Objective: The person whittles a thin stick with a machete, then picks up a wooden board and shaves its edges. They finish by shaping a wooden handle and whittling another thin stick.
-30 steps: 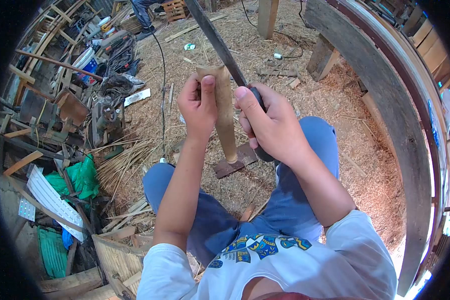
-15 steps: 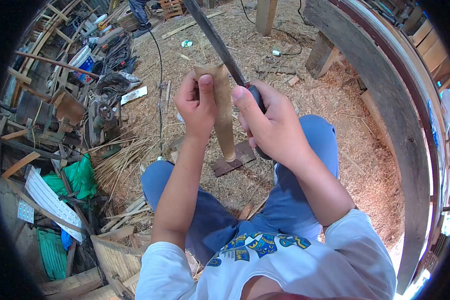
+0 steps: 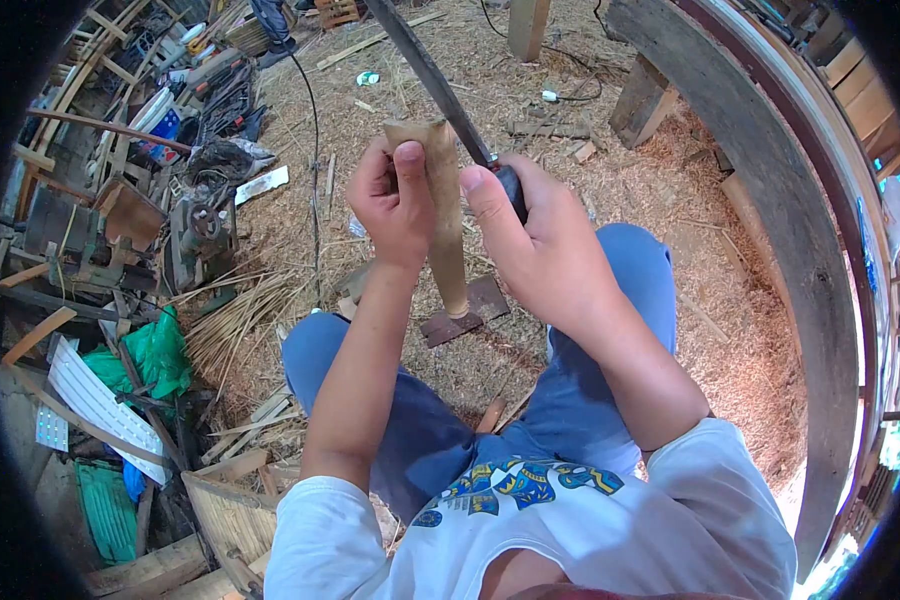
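My left hand (image 3: 398, 205) is closed around the upper part of a tapered wooden piece (image 3: 447, 225), its thumb lying along the front. The piece is pale brown, wide and flared at the top, and narrows downward. Its thin lower end stands at a dark reddish-brown board (image 3: 488, 297) on the ground. In my right hand (image 3: 545, 235) is a large knife, fingers wrapped round its dark handle (image 3: 511, 190). The long grey blade (image 3: 425, 72) slants up and to the left, and its edge overlaps the top right corner of the wooden piece in this view.
Wood shavings cover the ground (image 3: 610, 190). A thick curved timber (image 3: 770, 170) arches along the right, propped on a wooden block (image 3: 643, 105). At left lie a green plastic bag (image 3: 170, 355), thin sticks (image 3: 235, 320) and piled scrap. A black cable (image 3: 317, 150) crosses the ground.
The whole view has shifted very slightly. Both hands, the knife and the wooden piece keep nearly the same positions relative to each other.
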